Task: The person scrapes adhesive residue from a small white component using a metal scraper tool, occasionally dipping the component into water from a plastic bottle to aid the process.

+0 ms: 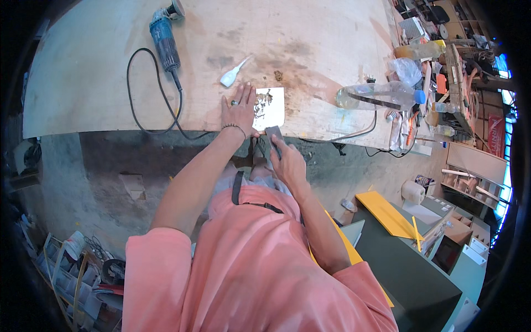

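Note:
A small white square panel (271, 110) lies at the bench's front edge. Brown marks or residue cover part of its left side. My left hand (240, 106), wearing a ring and a bracelet, rests palm down along the panel's left edge, fingers pointing away from me. In my right hand (291, 167) is a flat grey metal blade (274, 135), index finger laid along it. Its far end is at the panel's near right corner; whether it touches is hard to tell. Just beyond my left fingers lies a white nozzle-tipped applicator (234, 75).
An angle grinder (165, 43) lies back left, its cord (129, 83) looping to the front edge. A plastic bottle (379, 96) lies on the wooden bench (83, 83) at right, near clutter. Brown debris (278, 75) sits behind the panel. Cabinets (415, 265) and a yellow board (386, 213) stand behind right.

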The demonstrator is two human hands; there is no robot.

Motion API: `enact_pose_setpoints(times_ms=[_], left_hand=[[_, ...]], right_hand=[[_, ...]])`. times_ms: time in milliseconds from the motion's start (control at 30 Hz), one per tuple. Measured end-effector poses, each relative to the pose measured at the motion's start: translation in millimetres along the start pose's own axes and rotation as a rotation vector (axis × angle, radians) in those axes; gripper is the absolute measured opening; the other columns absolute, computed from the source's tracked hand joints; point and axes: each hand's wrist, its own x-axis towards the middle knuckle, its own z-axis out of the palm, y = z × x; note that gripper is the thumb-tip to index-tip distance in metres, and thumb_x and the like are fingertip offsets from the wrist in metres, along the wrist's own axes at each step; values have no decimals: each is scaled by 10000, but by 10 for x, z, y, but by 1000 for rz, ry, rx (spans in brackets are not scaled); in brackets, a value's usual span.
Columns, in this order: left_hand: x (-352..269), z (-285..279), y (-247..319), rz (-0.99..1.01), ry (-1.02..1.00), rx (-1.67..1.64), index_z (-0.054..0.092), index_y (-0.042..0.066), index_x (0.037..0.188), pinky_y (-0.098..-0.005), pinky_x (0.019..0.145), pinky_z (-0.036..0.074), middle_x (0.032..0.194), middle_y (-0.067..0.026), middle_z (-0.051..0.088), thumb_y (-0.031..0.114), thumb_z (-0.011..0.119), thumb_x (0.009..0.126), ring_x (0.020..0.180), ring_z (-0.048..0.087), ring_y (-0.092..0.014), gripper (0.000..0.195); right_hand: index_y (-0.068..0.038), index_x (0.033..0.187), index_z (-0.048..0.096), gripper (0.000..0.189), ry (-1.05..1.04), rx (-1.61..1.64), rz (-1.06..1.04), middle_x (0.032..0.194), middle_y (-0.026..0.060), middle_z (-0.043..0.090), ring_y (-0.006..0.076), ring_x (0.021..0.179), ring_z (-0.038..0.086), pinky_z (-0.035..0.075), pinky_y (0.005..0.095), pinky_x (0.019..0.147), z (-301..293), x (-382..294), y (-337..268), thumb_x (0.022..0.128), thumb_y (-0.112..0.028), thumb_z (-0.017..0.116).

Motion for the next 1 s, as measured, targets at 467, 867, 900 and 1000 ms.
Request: enact_pose_setpoints(times_ms=[467,867,900,1000], left_hand=[[-35,22,17,-5,20,-21,73,149,1740,-632,1309,225,1837,12,47,478,1017,594,1683,84,-177,1521],[16,77,-11,-24,30,-27,96,177,1741,-639,1307,237,1836,27,51,433,1017,604,1681,102,-173,1485],[-4,133,-28,-25,50,-34,100,178,1741,-642,1307,235,1836,29,53,432,1014,606,1680,103,-174,1479],[101,140,-34,0,189,80,91,155,1739,-647,1299,262,1831,-7,87,487,993,613,1679,122,-210,1480]], right_hand=[[-154,1408,682,418,86,35,-17,953,304,713,492,895,718,575,567,802,90,293,-162,1013,-291,663],[-102,1370,702,407,64,27,29,965,290,736,479,945,722,571,564,829,115,207,-225,1010,-288,670],[-102,1370,703,406,8,34,67,976,293,738,482,954,722,571,566,834,82,117,-288,1010,-288,671],[-199,1418,678,420,45,37,34,1025,290,726,498,942,733,591,573,823,145,451,-279,1019,-328,662]])
